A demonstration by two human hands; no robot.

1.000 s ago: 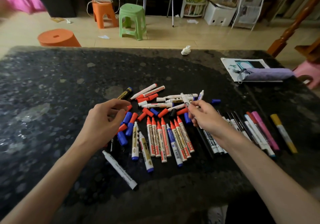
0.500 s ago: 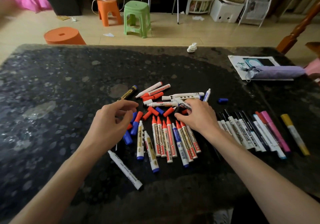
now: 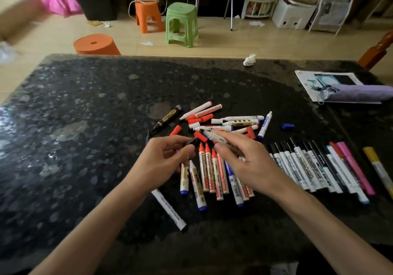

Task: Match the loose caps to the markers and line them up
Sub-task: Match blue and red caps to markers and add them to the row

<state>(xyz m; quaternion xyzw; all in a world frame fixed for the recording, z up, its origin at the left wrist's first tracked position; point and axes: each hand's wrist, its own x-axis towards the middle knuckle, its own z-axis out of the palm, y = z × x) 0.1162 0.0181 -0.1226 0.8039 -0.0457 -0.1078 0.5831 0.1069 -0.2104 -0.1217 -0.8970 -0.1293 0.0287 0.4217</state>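
On the dark stone table [image 3: 85,126], my left hand [image 3: 163,162] pinches a black cap [image 3: 192,141] between thumb and fingertips. My right hand [image 3: 246,162] grips a white marker [image 3: 213,137] whose end points at that cap, a short gap away. Under both hands lies a row of red-capped markers [image 3: 209,168] with some blue-ended ones. Behind them is a loose pile of uncapped markers [image 3: 234,122] and red caps [image 3: 176,130]. A lone blue cap [image 3: 287,126] lies to the right. Black-capped markers [image 3: 297,164] are lined up at the right, then a pink marker [image 3: 353,166] and a yellow marker [image 3: 375,164].
A black-and-gold marker [image 3: 169,117] lies left of the pile, and a white marker [image 3: 170,211] sits near the front edge. A purple pouch [image 3: 359,93] on a printed sheet [image 3: 306,81] and a crumpled tissue [image 3: 249,60] lie at the back right. Plastic stools [image 3: 181,23] stand beyond the table.
My right hand has lifted a white marker out of the pile and brought it left. My left hand has moved right with a black cap, so the two hands nearly meet.
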